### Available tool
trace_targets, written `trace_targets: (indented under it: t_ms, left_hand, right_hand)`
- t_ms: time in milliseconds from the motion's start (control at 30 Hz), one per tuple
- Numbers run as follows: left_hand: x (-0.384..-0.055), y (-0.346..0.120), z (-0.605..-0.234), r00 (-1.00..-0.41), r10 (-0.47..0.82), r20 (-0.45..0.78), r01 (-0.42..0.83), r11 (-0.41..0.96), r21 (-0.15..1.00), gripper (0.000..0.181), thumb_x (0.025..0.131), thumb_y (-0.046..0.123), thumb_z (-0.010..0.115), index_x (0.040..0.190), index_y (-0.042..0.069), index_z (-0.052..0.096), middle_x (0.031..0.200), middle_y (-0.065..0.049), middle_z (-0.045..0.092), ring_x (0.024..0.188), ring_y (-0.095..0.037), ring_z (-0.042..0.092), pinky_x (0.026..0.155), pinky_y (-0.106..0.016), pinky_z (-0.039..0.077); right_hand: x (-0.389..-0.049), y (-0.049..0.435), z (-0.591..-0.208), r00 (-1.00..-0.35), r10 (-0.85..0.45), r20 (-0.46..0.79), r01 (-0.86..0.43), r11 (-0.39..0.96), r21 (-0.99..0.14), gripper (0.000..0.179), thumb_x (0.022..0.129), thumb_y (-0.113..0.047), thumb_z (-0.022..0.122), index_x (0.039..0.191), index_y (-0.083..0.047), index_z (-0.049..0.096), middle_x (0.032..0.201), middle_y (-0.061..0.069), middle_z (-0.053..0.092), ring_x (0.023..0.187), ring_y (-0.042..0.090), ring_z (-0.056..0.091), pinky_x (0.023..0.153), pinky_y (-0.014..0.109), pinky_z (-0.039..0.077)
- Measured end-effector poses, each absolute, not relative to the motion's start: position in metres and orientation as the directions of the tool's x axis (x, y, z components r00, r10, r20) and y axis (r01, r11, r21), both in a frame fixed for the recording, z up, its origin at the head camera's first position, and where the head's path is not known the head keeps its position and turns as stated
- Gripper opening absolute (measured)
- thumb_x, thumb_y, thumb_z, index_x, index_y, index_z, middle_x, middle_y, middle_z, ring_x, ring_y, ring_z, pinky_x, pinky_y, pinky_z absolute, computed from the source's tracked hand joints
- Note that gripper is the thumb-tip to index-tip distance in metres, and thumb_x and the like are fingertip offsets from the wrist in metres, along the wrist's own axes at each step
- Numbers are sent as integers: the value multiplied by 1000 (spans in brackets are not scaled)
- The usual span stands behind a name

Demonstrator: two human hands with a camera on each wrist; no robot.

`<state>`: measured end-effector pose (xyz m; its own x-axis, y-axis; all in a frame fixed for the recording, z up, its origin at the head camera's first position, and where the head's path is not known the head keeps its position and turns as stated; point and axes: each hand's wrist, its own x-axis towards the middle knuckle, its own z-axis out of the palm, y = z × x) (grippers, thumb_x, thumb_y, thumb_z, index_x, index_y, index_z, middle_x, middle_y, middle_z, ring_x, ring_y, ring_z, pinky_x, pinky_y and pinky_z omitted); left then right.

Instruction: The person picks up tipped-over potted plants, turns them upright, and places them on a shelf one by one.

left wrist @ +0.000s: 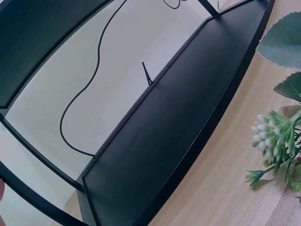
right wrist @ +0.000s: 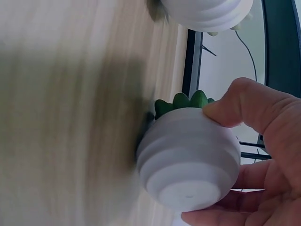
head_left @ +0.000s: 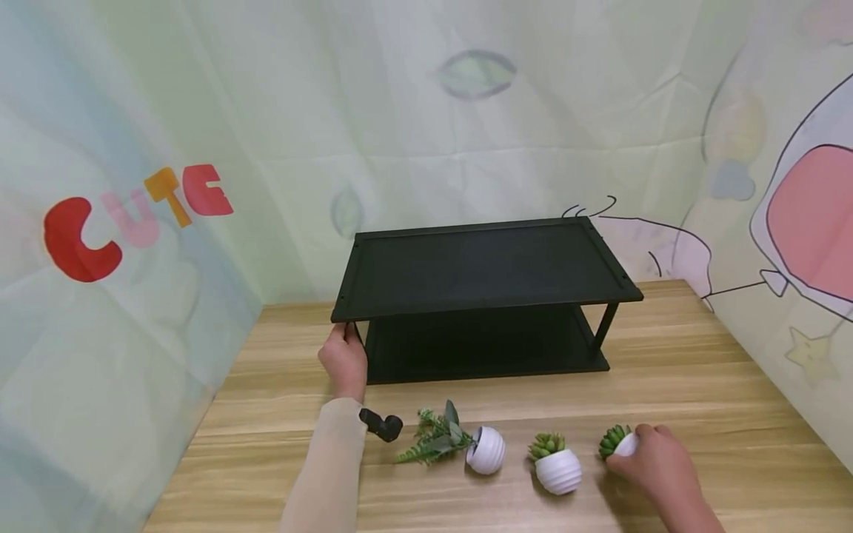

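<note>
A black two-tier shelf [head_left: 480, 270] stands on the wooden table. At its left end my left hand [head_left: 345, 363] grips the front post just under the top board; the left wrist view shows barely a sliver of that hand. My right hand [head_left: 656, 463] holds a small potted succulent [right wrist: 190, 150] between thumb and fingers, around its ribbed white pot. The pot is tilted, its base facing the wrist camera and its green leaves pointing away. To the left of it, a second succulent [head_left: 558, 470] leans in its white pot. Further left, a leafy potted plant [head_left: 486, 450] lies on its side.
The wooden tabletop [head_left: 266, 444] reaches back to a printed cloth backdrop [head_left: 453, 148] with cartoon drawings and letters. A black wrist strap piece [head_left: 381, 425] juts out from the left sleeve, close to the leafy plant's tips.
</note>
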<state>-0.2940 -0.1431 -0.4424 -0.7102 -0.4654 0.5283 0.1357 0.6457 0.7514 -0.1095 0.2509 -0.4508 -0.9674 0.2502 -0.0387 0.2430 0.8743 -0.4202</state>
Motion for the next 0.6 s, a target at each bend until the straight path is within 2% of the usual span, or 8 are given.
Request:
trace_targets:
  t_ms: [100,300,500,600]
  left_hand:
    - [-294,-142,-442,-712,-467,524,133,643,754,16,92,8,56,94,-2,68,88,-21,69,79,-38,66,69,-48,50]
    - [-292,-144,-443,-716,-470,516,130,637,760,17,92,8,55,95,-2,67,89,-21,69,79,-37,66,69,-48,50]
    - [-293,-145,-444,-723,-468,509,122,638,760,17,93,10,55,97,-1,68,89,-21,69,78,-36,66,69,-47,50]
    - [-294,-145,-444,-726,-464,507,122,638,760,18,92,10,55,98,-1,68,90,-20,69,80,-36,66,70,-47,51]
  right_hand:
    - [-112,252,-449,-973,231,-22,220,889,-401,54,57,-28,74,86,14,56,75,19,54,64,27,51,56,39,42]
    - [-115,252,-447,-975,217,-51,220,896,-385,55,57,-29,74,87,14,55,75,17,52,65,26,50,56,38,42]
    - [-114,255,-449,-965,250,-81,260,870,-419,53,57,-31,74,84,10,54,73,15,52,64,25,49,54,35,40]
    - [-111,255,-449,-961,267,-69,270,857,-438,56,58,-32,74,87,11,54,74,16,55,63,24,50,53,33,39]
